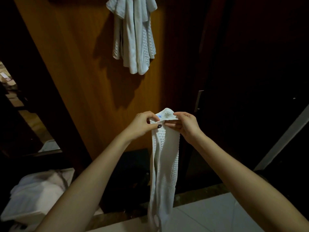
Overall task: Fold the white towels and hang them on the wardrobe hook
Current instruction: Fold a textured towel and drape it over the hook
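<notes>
A long white waffle-weave towel (164,161) hangs down in front of me, folded lengthwise into a narrow strip. My left hand (142,124) pinches its top edge from the left, and my right hand (185,125) pinches the same edge from the right, close together. A small blue mark shows at the top of the towel. Higher up, several white towels (135,36) hang bunched on the orange-brown wardrobe door (75,67); the hook itself is hidden above the frame.
A white basket (30,206) with more white cloth sits at the lower left. A dark door with a metal handle (199,100) stands to the right. Pale floor tiles (209,215) lie below.
</notes>
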`<control>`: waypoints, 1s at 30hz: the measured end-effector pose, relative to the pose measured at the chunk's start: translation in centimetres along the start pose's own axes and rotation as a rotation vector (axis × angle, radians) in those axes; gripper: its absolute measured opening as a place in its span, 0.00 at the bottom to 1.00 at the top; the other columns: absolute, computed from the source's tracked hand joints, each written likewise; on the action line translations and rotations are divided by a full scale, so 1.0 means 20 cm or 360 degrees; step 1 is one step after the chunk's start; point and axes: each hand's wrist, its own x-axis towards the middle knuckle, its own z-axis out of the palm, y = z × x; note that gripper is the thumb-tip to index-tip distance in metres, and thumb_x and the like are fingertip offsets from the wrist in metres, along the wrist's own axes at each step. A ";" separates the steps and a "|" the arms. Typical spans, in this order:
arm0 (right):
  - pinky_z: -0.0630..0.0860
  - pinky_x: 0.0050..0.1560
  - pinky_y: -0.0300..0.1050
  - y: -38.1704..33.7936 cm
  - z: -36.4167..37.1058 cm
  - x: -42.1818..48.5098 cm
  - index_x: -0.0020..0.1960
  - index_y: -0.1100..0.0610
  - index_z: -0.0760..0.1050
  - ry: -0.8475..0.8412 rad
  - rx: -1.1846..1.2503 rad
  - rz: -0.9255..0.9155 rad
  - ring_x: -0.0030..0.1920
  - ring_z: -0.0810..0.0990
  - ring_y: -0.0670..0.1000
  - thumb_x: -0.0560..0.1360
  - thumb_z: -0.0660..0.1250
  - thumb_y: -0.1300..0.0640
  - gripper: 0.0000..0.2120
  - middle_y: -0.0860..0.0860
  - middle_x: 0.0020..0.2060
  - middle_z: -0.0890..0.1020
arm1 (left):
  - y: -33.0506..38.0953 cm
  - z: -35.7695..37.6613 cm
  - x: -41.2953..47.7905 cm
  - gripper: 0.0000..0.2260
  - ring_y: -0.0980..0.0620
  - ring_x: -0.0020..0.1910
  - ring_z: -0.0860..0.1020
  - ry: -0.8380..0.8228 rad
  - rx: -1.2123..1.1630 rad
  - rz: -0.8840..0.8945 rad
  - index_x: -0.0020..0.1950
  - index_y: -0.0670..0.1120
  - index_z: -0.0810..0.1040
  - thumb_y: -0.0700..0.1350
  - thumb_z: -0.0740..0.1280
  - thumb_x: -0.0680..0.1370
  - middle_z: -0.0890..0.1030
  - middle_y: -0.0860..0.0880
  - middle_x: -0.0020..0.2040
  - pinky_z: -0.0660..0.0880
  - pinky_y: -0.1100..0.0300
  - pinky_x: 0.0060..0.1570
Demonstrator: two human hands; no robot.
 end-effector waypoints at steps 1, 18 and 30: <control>0.83 0.40 0.46 0.00 -0.01 0.00 0.54 0.64 0.72 -0.0013 0.0013 0.0025 0.38 0.86 0.58 0.80 0.57 0.66 0.07 0.65 0.41 0.84 | 0.00 0.02 0.00 0.05 0.60 0.46 0.74 0.0017 0.0012 0.0014 0.45 0.50 0.78 0.41 0.71 0.74 0.76 0.57 0.46 0.67 0.67 0.42; 0.71 0.28 0.39 -0.22 -0.36 0.01 0.45 0.47 0.77 -0.0498 -0.1979 0.0114 0.25 0.74 0.46 0.74 0.65 0.36 0.15 0.50 0.28 0.77 | 0.03 -0.02 0.00 0.07 0.66 0.37 0.73 0.0042 -0.0317 0.0307 0.43 0.51 0.74 0.40 0.66 0.78 0.77 0.65 0.37 0.68 0.74 0.39; 0.77 0.38 0.37 -0.14 -0.49 0.11 0.48 0.53 0.80 -0.0255 -0.1701 -0.0520 0.41 0.81 0.45 0.79 0.66 0.50 0.08 0.46 0.41 0.82 | -0.07 -0.31 0.03 0.05 0.66 0.35 0.73 0.0318 -0.0293 0.0156 0.43 0.44 0.76 0.37 0.69 0.75 0.76 0.51 0.38 0.68 0.74 0.39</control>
